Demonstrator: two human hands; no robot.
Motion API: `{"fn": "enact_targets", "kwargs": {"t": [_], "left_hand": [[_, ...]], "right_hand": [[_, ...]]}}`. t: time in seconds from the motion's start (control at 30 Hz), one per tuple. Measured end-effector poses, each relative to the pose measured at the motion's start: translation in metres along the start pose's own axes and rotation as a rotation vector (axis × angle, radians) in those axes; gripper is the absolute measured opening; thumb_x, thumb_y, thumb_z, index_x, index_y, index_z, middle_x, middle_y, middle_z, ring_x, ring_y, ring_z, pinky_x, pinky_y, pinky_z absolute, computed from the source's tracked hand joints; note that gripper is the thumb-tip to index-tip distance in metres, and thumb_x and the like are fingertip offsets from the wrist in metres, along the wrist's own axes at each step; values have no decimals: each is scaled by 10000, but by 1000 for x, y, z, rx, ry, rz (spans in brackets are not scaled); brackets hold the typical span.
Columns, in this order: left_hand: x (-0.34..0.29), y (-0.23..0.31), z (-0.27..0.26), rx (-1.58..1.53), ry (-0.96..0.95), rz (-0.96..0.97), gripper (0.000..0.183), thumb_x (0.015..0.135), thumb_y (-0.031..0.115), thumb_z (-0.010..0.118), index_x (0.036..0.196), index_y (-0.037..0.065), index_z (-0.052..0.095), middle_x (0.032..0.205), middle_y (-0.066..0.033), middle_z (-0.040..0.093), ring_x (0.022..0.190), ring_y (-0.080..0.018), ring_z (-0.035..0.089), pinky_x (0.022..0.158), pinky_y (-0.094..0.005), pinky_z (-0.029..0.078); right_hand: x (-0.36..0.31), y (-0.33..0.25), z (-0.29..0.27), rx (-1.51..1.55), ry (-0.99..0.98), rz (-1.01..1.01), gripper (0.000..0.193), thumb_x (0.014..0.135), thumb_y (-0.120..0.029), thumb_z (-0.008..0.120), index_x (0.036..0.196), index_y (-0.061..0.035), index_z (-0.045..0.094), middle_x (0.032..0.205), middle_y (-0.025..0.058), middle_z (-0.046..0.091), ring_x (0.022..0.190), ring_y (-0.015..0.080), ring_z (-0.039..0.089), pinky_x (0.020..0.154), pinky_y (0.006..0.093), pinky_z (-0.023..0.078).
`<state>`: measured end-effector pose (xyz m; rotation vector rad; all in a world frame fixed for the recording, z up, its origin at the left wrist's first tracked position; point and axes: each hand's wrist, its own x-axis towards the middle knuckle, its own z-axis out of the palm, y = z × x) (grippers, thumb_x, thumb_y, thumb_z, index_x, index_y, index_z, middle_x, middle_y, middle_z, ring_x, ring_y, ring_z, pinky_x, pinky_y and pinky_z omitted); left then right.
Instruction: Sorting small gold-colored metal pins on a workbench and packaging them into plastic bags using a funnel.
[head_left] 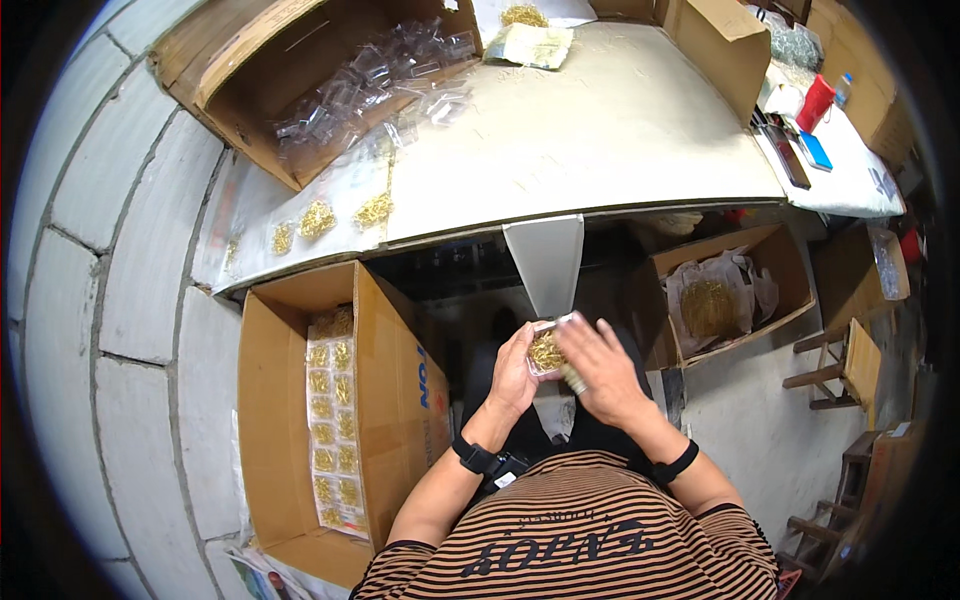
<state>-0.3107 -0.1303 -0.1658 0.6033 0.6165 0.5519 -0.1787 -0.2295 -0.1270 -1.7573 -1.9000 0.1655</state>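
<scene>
In front of my body, my left hand (pixel 515 372) grips a small clear plastic box (pixel 536 374) filled with thin gold-coloured metal pieces (pixel 546 352). The fingers wrap round its left side. My right hand (pixel 603 373) lies over the box's right edge, its fingers stretched out and slightly blurred by motion. A yellowish bit shows under the right palm, too smeared to name. At my left stands a deep cardboard carton (pixel 385 400), where rows of filled clear boxes (pixel 322 435) are stacked along one side.
Ahead is a pale worktable (pixel 590 130) with small gold heaps (pixel 317 218) near its left edge. An open carton (pixel 240 110) on it holds empty clear boxes (pixel 370 80). At right, another carton (pixel 690 345) contains a bag of gold pieces (pixel 712 305); a wooden stool (pixel 860 370) stands beyond.
</scene>
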Motion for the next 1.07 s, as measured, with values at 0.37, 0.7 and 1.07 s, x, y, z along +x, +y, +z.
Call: {"fn": "enact_targets", "kwargs": {"t": [0.37,0.7,1.07], "left_hand": [[7,46,-20,95,145,143,231,950,209,440,1024,21,552,900,-68,625,733,-145,648,502,-275,567],[63,275,-77,763,706,914,209,832,173,626,872,-32,621,792,-75,627,729,-136,545,685,-280,439],[191,275,-213,1621,873,1043,386,783,209,617,1151,126,536,1224,-155,491,1168,-287,432,1007,-394,318]], "right_hand": [[46,-11,-7,203,235,-6,429,736,13,612,1157,-1,537,1207,162,547,1165,328,500,965,392,415],[58,-6,-11,276,347,70,447,692,111,538,1128,11,541,1118,197,585,1027,361,573,878,375,470],[39,25,-13,131,277,177,523,680,28,582,1188,-80,515,1186,121,559,1090,292,548,872,379,487]]}}
